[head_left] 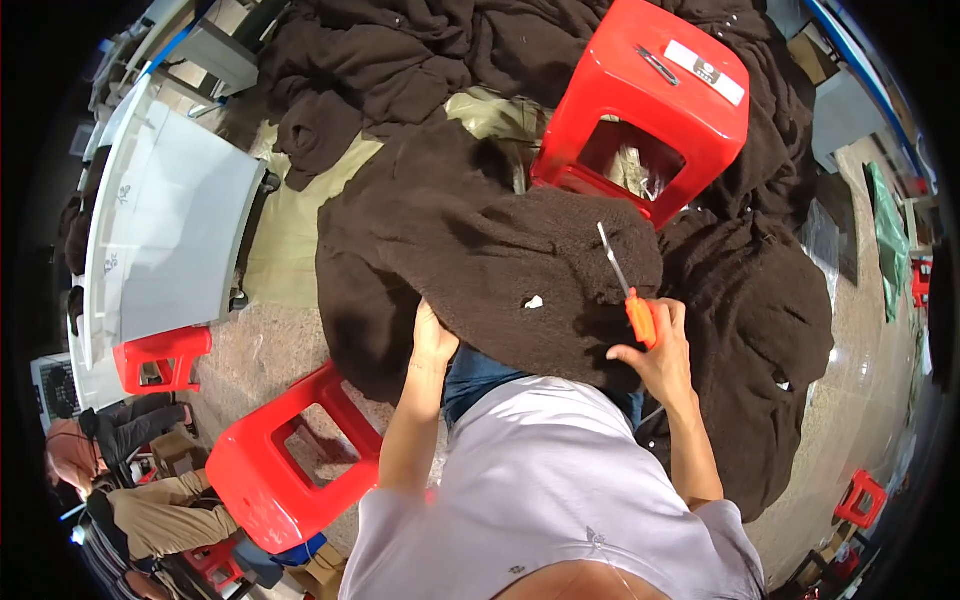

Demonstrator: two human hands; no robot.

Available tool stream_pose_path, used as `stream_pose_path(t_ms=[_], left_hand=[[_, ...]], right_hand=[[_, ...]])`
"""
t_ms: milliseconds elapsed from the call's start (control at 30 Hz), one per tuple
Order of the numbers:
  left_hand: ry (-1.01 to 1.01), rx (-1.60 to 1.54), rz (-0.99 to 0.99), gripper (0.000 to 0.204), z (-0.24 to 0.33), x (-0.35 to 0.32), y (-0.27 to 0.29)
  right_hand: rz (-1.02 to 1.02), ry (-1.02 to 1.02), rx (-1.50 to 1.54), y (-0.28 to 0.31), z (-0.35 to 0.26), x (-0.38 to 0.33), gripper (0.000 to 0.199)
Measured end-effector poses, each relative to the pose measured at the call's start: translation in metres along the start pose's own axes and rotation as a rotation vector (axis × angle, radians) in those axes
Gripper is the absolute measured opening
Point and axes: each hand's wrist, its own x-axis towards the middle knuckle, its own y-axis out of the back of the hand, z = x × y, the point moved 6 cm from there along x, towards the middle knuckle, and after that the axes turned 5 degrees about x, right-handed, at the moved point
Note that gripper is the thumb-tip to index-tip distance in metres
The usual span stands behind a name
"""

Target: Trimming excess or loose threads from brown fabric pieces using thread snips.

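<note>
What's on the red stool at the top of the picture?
On the red stool lie a slim dark tool and a white strip. Whatever lies beneath them is hidden.

Exposure bright mid-frame, light looks overhead. White shirt close to clipping on the folds; red stool throws glossy highlights. Dark brown fabric soaks up light, folds low-contrast. Floor shows a small hot glare spot at right. Shadow under the stool seat. Left hand, right hand and orange-handled tool read reasonably sharp. Fisheye bows the white desk; rim clutter squeezed, soft; corners black.
</note>
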Motion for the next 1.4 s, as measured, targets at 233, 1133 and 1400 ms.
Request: stream_pose_path(t_ms=[233,1133,1400], left_hand=[[0.179,0.688,-0.055,0.034,0.028,-0.047,-0.018],[-0.261,0.268,0.093,0.012,0.089,-0.004,-0.091],[-0.294,0.431,0.081,0.008,0.087,-0.006,-0.097]], right_hand=[[-0.255,0.049,-0.263,-0.041,0.034,-0.034,0.077],[-0.239,0.283,-0.036,-0.066,-0.096,0.012,0.034],[-0.155,0.233,-0.042,-0.084,-0.093,0.029,0.033]])
